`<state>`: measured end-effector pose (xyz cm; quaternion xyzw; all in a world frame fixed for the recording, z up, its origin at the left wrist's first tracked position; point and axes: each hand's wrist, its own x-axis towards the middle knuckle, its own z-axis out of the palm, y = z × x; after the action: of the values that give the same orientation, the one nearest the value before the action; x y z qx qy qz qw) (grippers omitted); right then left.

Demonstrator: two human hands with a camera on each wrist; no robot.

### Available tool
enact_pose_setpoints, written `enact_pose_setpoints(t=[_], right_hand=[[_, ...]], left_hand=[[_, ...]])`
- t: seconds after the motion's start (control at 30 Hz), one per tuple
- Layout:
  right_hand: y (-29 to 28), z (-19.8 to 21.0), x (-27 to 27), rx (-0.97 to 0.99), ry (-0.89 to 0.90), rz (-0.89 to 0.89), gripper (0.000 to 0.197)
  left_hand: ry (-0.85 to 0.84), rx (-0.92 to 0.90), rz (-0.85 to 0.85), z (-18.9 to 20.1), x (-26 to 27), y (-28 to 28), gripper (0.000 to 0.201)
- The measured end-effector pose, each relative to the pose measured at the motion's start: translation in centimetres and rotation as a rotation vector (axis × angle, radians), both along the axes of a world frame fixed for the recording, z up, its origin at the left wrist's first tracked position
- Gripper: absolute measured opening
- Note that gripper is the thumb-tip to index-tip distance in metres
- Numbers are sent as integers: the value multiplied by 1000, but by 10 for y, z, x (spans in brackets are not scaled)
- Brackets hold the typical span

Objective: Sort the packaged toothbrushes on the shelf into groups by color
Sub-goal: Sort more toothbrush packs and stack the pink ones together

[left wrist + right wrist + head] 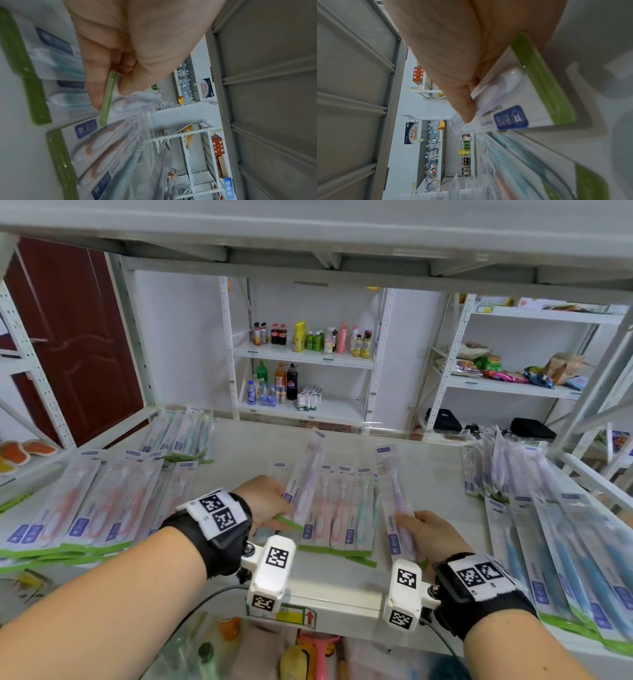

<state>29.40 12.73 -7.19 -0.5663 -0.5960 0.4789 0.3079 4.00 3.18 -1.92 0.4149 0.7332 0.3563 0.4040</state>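
My left hand pinches the green bottom edge of a purple packaged toothbrush, lifted above a row of pink and teal packs on the white shelf. In the left wrist view the fingers curl round that pack's green strip. My right hand grips another purple packaged toothbrush near its lower end; the right wrist view shows the thumb pressing on this pack.
Pink packs lie grouped at the left, teal ones at the back left, blue ones at the right, pale purple ones at the back right. Shelves of bottles and snacks stand behind.
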Motion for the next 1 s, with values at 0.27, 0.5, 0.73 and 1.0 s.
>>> enact_pose_setpoints(t=[0.27, 0.5, 0.73, 1.0], right_hand=[[-2, 13, 6, 35, -110, -64, 25], [-3, 25, -1, 75, -430, -57, 20], [-6, 28, -9, 65, -526, -36, 27], [-10, 30, -9, 128, -117, -171, 39]], left_hand=[[-174, 58, 199, -17, -25, -18, 19], [-214, 91, 234, -18, -43, -30, 18], [-361, 100, 225, -23, -29, -36, 22], [-464, 134, 203, -20, -14, -37, 25]])
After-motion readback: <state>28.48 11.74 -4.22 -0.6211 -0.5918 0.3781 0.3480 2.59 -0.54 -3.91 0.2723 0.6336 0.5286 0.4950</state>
